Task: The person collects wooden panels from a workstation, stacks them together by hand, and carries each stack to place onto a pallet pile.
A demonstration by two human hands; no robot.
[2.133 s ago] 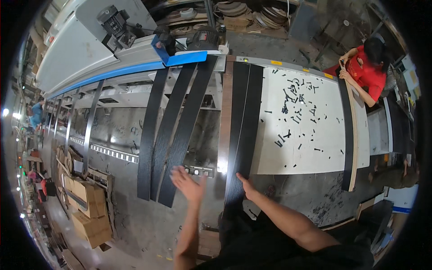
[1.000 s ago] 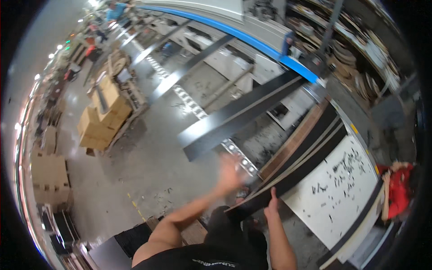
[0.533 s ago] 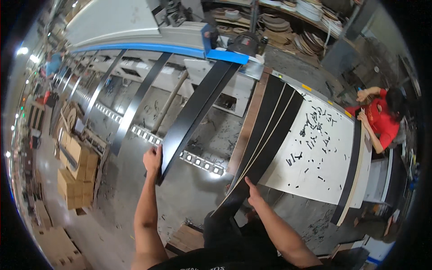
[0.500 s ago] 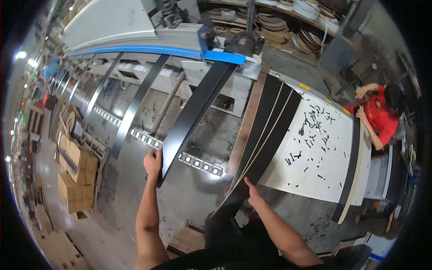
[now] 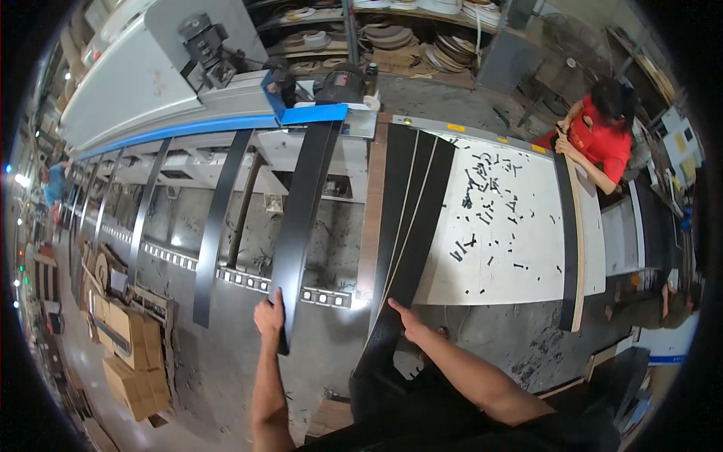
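Observation:
My left hand (image 5: 269, 316) grips the near end of a long black board (image 5: 297, 218), its thumb along the edge. The board's far end lies beneath the blue guard (image 5: 312, 114) of a machine. To the right, my right hand (image 5: 408, 319) is at the near part of another black board (image 5: 423, 226), thumb on its edge, remaining fingers partly hidden. That board lies fanned with other black boards (image 5: 393, 203), whose pale edges show, on a white table (image 5: 493, 279) strewn with black scraps.
More black strips (image 5: 220, 226) extend from the machine over a roller rail (image 5: 177, 260) at left. Cardboard boxes (image 5: 124, 324) stand on the floor. A person in red (image 5: 602, 143) handles a black board (image 5: 570, 241) at the table's far right. Shelves (image 5: 422, 64) hold coiled bands.
My view has turned right, so the machine and table sit further left. My left hand stays at the board's near end, the right by the fanned boards. The person in red has shifted their hands.

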